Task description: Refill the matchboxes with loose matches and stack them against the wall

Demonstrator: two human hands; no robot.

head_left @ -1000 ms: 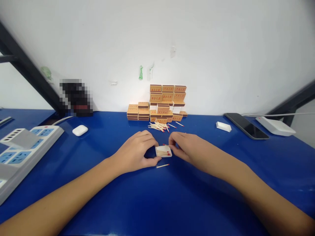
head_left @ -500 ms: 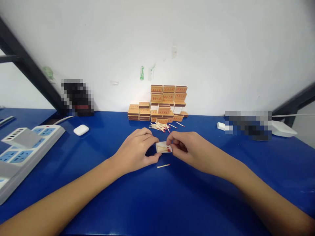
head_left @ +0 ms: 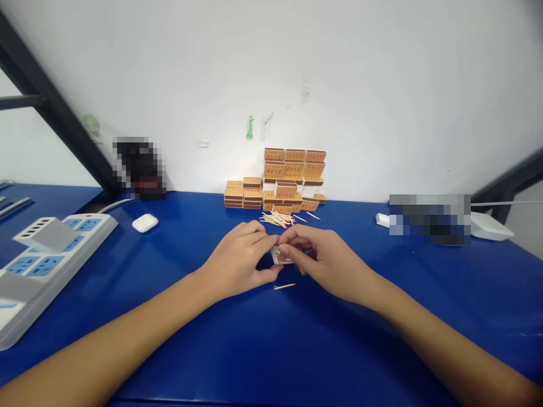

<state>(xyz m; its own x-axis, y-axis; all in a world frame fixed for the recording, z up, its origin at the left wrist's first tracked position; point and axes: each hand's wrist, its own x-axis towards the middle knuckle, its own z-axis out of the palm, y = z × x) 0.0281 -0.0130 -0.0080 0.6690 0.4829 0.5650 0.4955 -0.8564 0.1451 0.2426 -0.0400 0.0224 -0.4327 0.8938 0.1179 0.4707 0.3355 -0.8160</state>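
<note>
My left hand (head_left: 240,257) grips the left end of a small white matchbox tray (head_left: 274,255) between thumb and fingers. My right hand (head_left: 320,255) covers the tray's right side, its thumb and forefinger brought together over it; whatever they may hold is hidden. Pale matchsticks show inside the tray beside my right thumb. Just in front of the tray, a red-headed match (head_left: 285,286) with a split-looking left end lies on the blue table (head_left: 271,350). Behind my hands is a loose pile of matches (head_left: 275,219), with a few strays to its right.
Stacked orange matchboxes (head_left: 284,168) stand against the white wall, with lower stacks (head_left: 243,195) to their left. A power strip (head_left: 55,254) lies at left, near a white earphone case (head_left: 145,223). A white adapter (head_left: 490,226) sits at far right.
My right hand has moved left over the tray, and its thumb has come up to the forefinger, hiding the match heads. My left hand keeps its hold. The view has shifted slightly.
</note>
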